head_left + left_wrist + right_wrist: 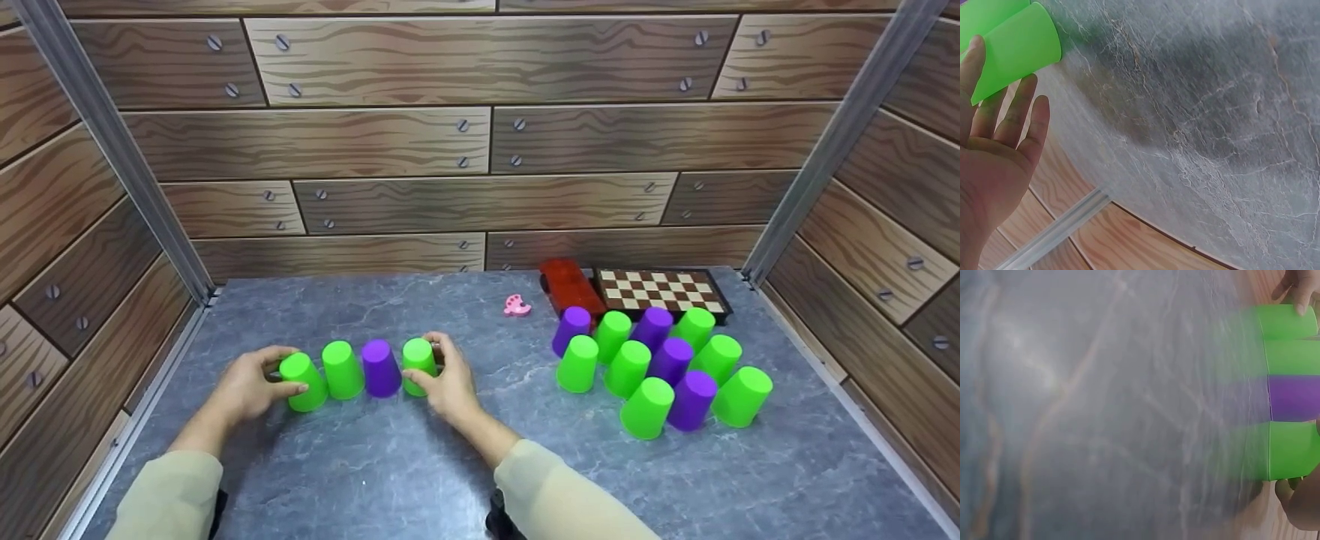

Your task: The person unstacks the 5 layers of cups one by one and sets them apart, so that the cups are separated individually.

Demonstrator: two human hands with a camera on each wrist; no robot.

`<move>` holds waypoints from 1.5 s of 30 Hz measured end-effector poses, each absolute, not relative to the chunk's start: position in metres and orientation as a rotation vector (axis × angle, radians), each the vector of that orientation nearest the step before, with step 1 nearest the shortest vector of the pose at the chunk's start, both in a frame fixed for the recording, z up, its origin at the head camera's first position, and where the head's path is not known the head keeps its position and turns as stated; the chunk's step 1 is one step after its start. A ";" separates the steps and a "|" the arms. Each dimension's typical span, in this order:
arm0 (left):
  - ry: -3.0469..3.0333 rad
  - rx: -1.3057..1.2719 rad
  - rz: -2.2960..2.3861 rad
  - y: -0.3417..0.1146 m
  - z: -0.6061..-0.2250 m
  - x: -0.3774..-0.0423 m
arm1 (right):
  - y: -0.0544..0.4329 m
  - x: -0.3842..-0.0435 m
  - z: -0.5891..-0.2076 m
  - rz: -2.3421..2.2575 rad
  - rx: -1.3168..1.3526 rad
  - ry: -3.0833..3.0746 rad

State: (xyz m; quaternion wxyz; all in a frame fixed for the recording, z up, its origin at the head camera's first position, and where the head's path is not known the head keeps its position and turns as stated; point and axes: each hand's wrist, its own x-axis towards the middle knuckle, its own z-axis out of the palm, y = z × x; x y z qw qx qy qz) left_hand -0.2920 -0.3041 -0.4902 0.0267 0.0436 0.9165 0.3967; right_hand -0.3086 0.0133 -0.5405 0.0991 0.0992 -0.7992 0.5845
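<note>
Upside-down cups stand in a row at the left of the table. My left hand point(249, 386) grips the leftmost green cup point(306, 388), thumb at its front and fingers round the back. Beside that cup come another green cup point(343, 370) and a purple cup point(381, 370). At the row's right end my right hand point(451, 386) holds a green cup point(418, 358) between thumb and fingers. The left wrist view shows the left hand's thumb and fingers on either side of its green cup point(1022, 48). In the right wrist view the purple cup point(1296, 398) sits between green ones.
Several more upside-down green cups point(646, 409) and purple cups point(691, 401) form a cluster on the right of the table point(360, 472). Behind them lie a red toy car point(570, 289) and a checkered board point(660, 291). A small pink piece point(517, 306) lies left of the car.
</note>
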 end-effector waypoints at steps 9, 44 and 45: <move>2.851 0.144 1.201 -0.304 -0.490 -0.293 | 0.026 -0.297 -0.533 1.710 0.235 -2.433; 2.845 0.159 1.204 -0.304 -0.487 -0.291 | 0.192 -0.239 -0.500 1.692 0.058 -2.328; 2.844 0.154 1.198 -0.303 -0.487 -0.291 | 0.195 -0.238 -0.501 1.693 0.044 -2.331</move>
